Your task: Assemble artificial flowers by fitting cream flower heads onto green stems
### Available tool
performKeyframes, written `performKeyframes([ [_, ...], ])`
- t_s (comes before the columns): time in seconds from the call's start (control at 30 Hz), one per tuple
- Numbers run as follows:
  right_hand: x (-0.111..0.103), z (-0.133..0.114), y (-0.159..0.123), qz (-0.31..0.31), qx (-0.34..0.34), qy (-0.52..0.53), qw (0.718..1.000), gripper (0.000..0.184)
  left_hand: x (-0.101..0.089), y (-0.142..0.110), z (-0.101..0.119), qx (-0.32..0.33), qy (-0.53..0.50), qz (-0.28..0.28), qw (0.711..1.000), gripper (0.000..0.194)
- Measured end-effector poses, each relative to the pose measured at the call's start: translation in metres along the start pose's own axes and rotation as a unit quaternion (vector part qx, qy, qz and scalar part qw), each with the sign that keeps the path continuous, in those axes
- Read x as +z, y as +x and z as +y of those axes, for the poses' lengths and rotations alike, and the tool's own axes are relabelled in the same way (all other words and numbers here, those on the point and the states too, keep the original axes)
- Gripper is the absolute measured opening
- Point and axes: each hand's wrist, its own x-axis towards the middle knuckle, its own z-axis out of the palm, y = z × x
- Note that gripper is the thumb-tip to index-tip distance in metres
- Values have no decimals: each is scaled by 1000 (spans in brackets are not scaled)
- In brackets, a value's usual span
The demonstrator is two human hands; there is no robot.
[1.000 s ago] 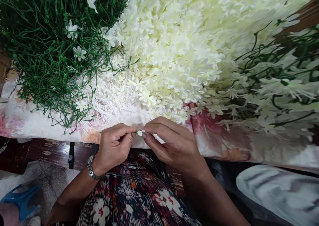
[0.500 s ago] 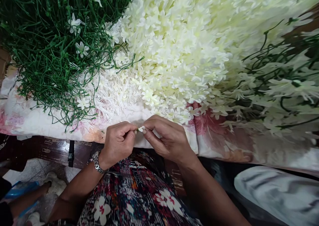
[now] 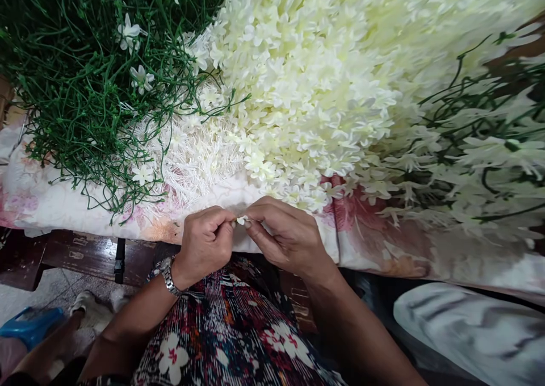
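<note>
My left hand and my right hand meet at the table's near edge, both pinched closed. Between their fingertips shows a small white artificial flower, partly covered by my right thumb and finger. A sliver of green stem comes out of my left pinch and touches the flower; the rest of it is hidden in my fist. Beyond my hands lie a heap of cream flower pieces, a pile of green plastic stems and a patch of white thread-like stamens.
Assembled white flowers on green stems lie at the right. A floral cloth covers the table. A black buckle strap hangs from its edge. A blue plastic stool and a person's shoe are low left; a pale-trousered knee is low right.
Both hands keep the same pinch at nearly the same spot. The view has shifted slightly, showing more of the blue stool at lower left.
</note>
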Motion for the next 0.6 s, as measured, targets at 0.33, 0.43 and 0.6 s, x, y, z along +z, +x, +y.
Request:
performKeyframes([
  [0.33, 0, -1, 1, -4, -10, -14, 1000, 13, 1, 1, 0, -1, 1, 4, 1000, 19],
  [0.43, 1, -2, 2, -1, -17, -29, 999, 12, 2, 1, 0, 1, 4, 8, 1000, 18],
  [0.6, 1, -2, 0, -1, -39, -72, 997, 14, 1, 1, 0, 6, 3, 12, 1000, 17],
])
